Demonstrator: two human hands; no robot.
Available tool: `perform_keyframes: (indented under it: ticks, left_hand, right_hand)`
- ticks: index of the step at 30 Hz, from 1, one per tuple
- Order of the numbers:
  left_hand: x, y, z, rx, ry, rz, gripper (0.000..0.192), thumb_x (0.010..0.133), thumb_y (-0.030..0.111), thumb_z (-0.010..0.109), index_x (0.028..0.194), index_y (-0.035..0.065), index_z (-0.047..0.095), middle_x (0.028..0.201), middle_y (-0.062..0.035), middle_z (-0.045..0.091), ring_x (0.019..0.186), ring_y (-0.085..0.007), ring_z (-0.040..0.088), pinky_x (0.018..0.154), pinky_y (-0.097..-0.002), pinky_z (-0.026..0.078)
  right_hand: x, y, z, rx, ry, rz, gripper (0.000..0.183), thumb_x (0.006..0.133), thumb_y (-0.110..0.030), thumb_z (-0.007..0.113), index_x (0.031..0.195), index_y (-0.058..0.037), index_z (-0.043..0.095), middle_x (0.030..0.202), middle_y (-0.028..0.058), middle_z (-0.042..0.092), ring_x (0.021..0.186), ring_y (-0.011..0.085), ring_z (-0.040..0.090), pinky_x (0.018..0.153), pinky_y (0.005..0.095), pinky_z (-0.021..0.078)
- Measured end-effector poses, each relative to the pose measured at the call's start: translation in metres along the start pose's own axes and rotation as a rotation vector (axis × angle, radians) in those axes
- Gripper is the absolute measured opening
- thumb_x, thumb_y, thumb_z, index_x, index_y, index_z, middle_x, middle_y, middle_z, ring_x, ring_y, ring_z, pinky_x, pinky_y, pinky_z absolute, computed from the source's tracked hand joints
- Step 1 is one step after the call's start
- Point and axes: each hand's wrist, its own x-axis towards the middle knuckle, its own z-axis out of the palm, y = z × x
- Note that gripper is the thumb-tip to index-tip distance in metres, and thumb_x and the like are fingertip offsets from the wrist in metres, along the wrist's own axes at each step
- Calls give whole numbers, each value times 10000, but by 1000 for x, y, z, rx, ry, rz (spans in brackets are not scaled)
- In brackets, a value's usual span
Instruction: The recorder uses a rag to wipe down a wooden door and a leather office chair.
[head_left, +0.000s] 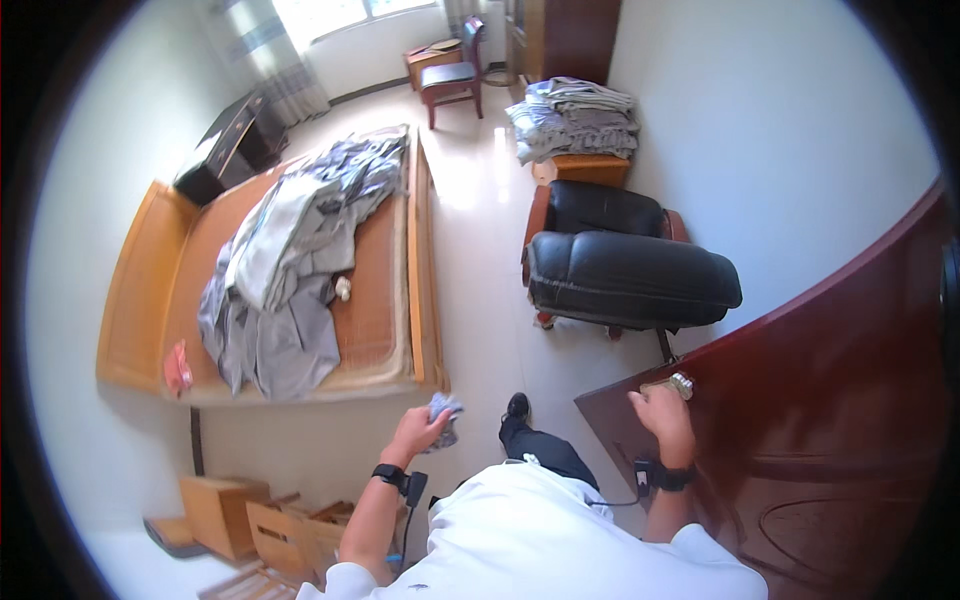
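A crumpled blue-grey cloth (445, 417) is bunched in my left hand (418, 433), out in front of my body and near the foot end of the bed. Over on the right, my right hand (663, 417) is closed at the metal door handle (682, 385) of a dark red wooden door (825, 390). Its fingers are mostly hidden behind the back of the hand. Both wrists wear black bands with small devices and cables.
A wooden bed (379, 307) on the left bears heaped grey bedding (289, 330) and a pink cloth (178, 369). Beyond the door stands a black padded armchair (630, 277). Folded fabric (577, 120) is stacked on a wooden cabinet (592, 169). Wooden furniture (225, 514) sits at lower left.
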Motion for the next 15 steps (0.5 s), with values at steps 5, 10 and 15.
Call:
perform_keyframes:
  ticks: [5,10,15]
  left_hand:
    - [98,161,-59,-186,229,808,417,927,370,532,851,-22,655,965,-225,634,842,-407,603,717,-436,482]
    - [175,244,-57,-646,-22,887,467,980,406,443,912,-4,656,1047,-225,608,958,-367,579,811,-386,472]
    - [217,269,-49,-917,-536,452,566,1011,439,368,862,-36,640,912,-220,611,847,-306,605,728,-376,472]
  right_hand:
    - [59,-103,-41,348,426,-621,689,783,-321,749,1353,-59,464,1295,199,523,1175,360,522,985,441,421]
    - [95,-157,-82,375,694,-781,921,684,-350,825,1438,-128,346,1393,207,384,1258,400,421,1035,479,365]
    - [145,-164,-41,293,702,-440,726,686,-151,799,1338,-149,479,1218,182,518,1115,389,529,931,468,446]
